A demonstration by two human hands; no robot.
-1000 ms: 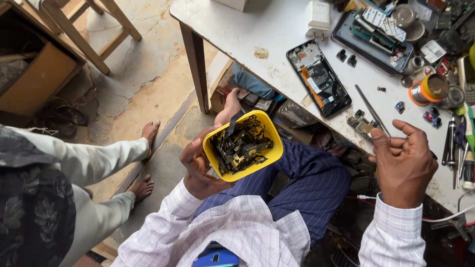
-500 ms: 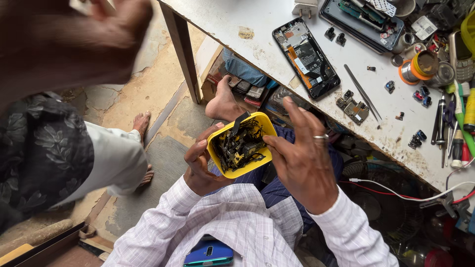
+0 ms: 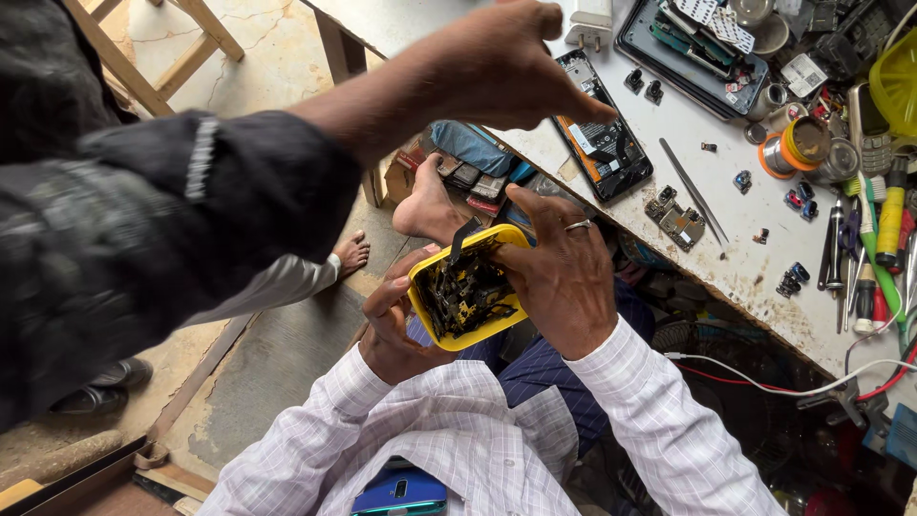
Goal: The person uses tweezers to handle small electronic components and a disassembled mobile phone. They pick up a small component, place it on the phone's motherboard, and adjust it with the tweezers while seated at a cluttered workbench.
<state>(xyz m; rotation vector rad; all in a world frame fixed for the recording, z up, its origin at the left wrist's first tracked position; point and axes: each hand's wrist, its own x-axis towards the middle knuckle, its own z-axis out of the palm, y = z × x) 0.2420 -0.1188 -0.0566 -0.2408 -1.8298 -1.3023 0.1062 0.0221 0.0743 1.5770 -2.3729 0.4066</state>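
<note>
- My left hand (image 3: 396, 320) cups the yellow tub (image 3: 468, 291) of phone parts
- Right hand (image 3: 559, 277) fingers curl inside it, nothing picked out yet
- Opened phone (image 3: 604, 129) waits beyond the tub

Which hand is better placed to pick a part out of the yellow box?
Right. The right hand has its fingers over the open yellow box of dark parts, while the left hand cradles the box from below.

An opened phone (image 3: 604, 129) is lying on the white workbench (image 3: 735, 258); tweezers (image 3: 694, 191) are resting beside it; screwdrivers (image 3: 874, 248) are crowding the right edge; a co-worker's arm (image 3: 382, 105) is reaching across.
</note>
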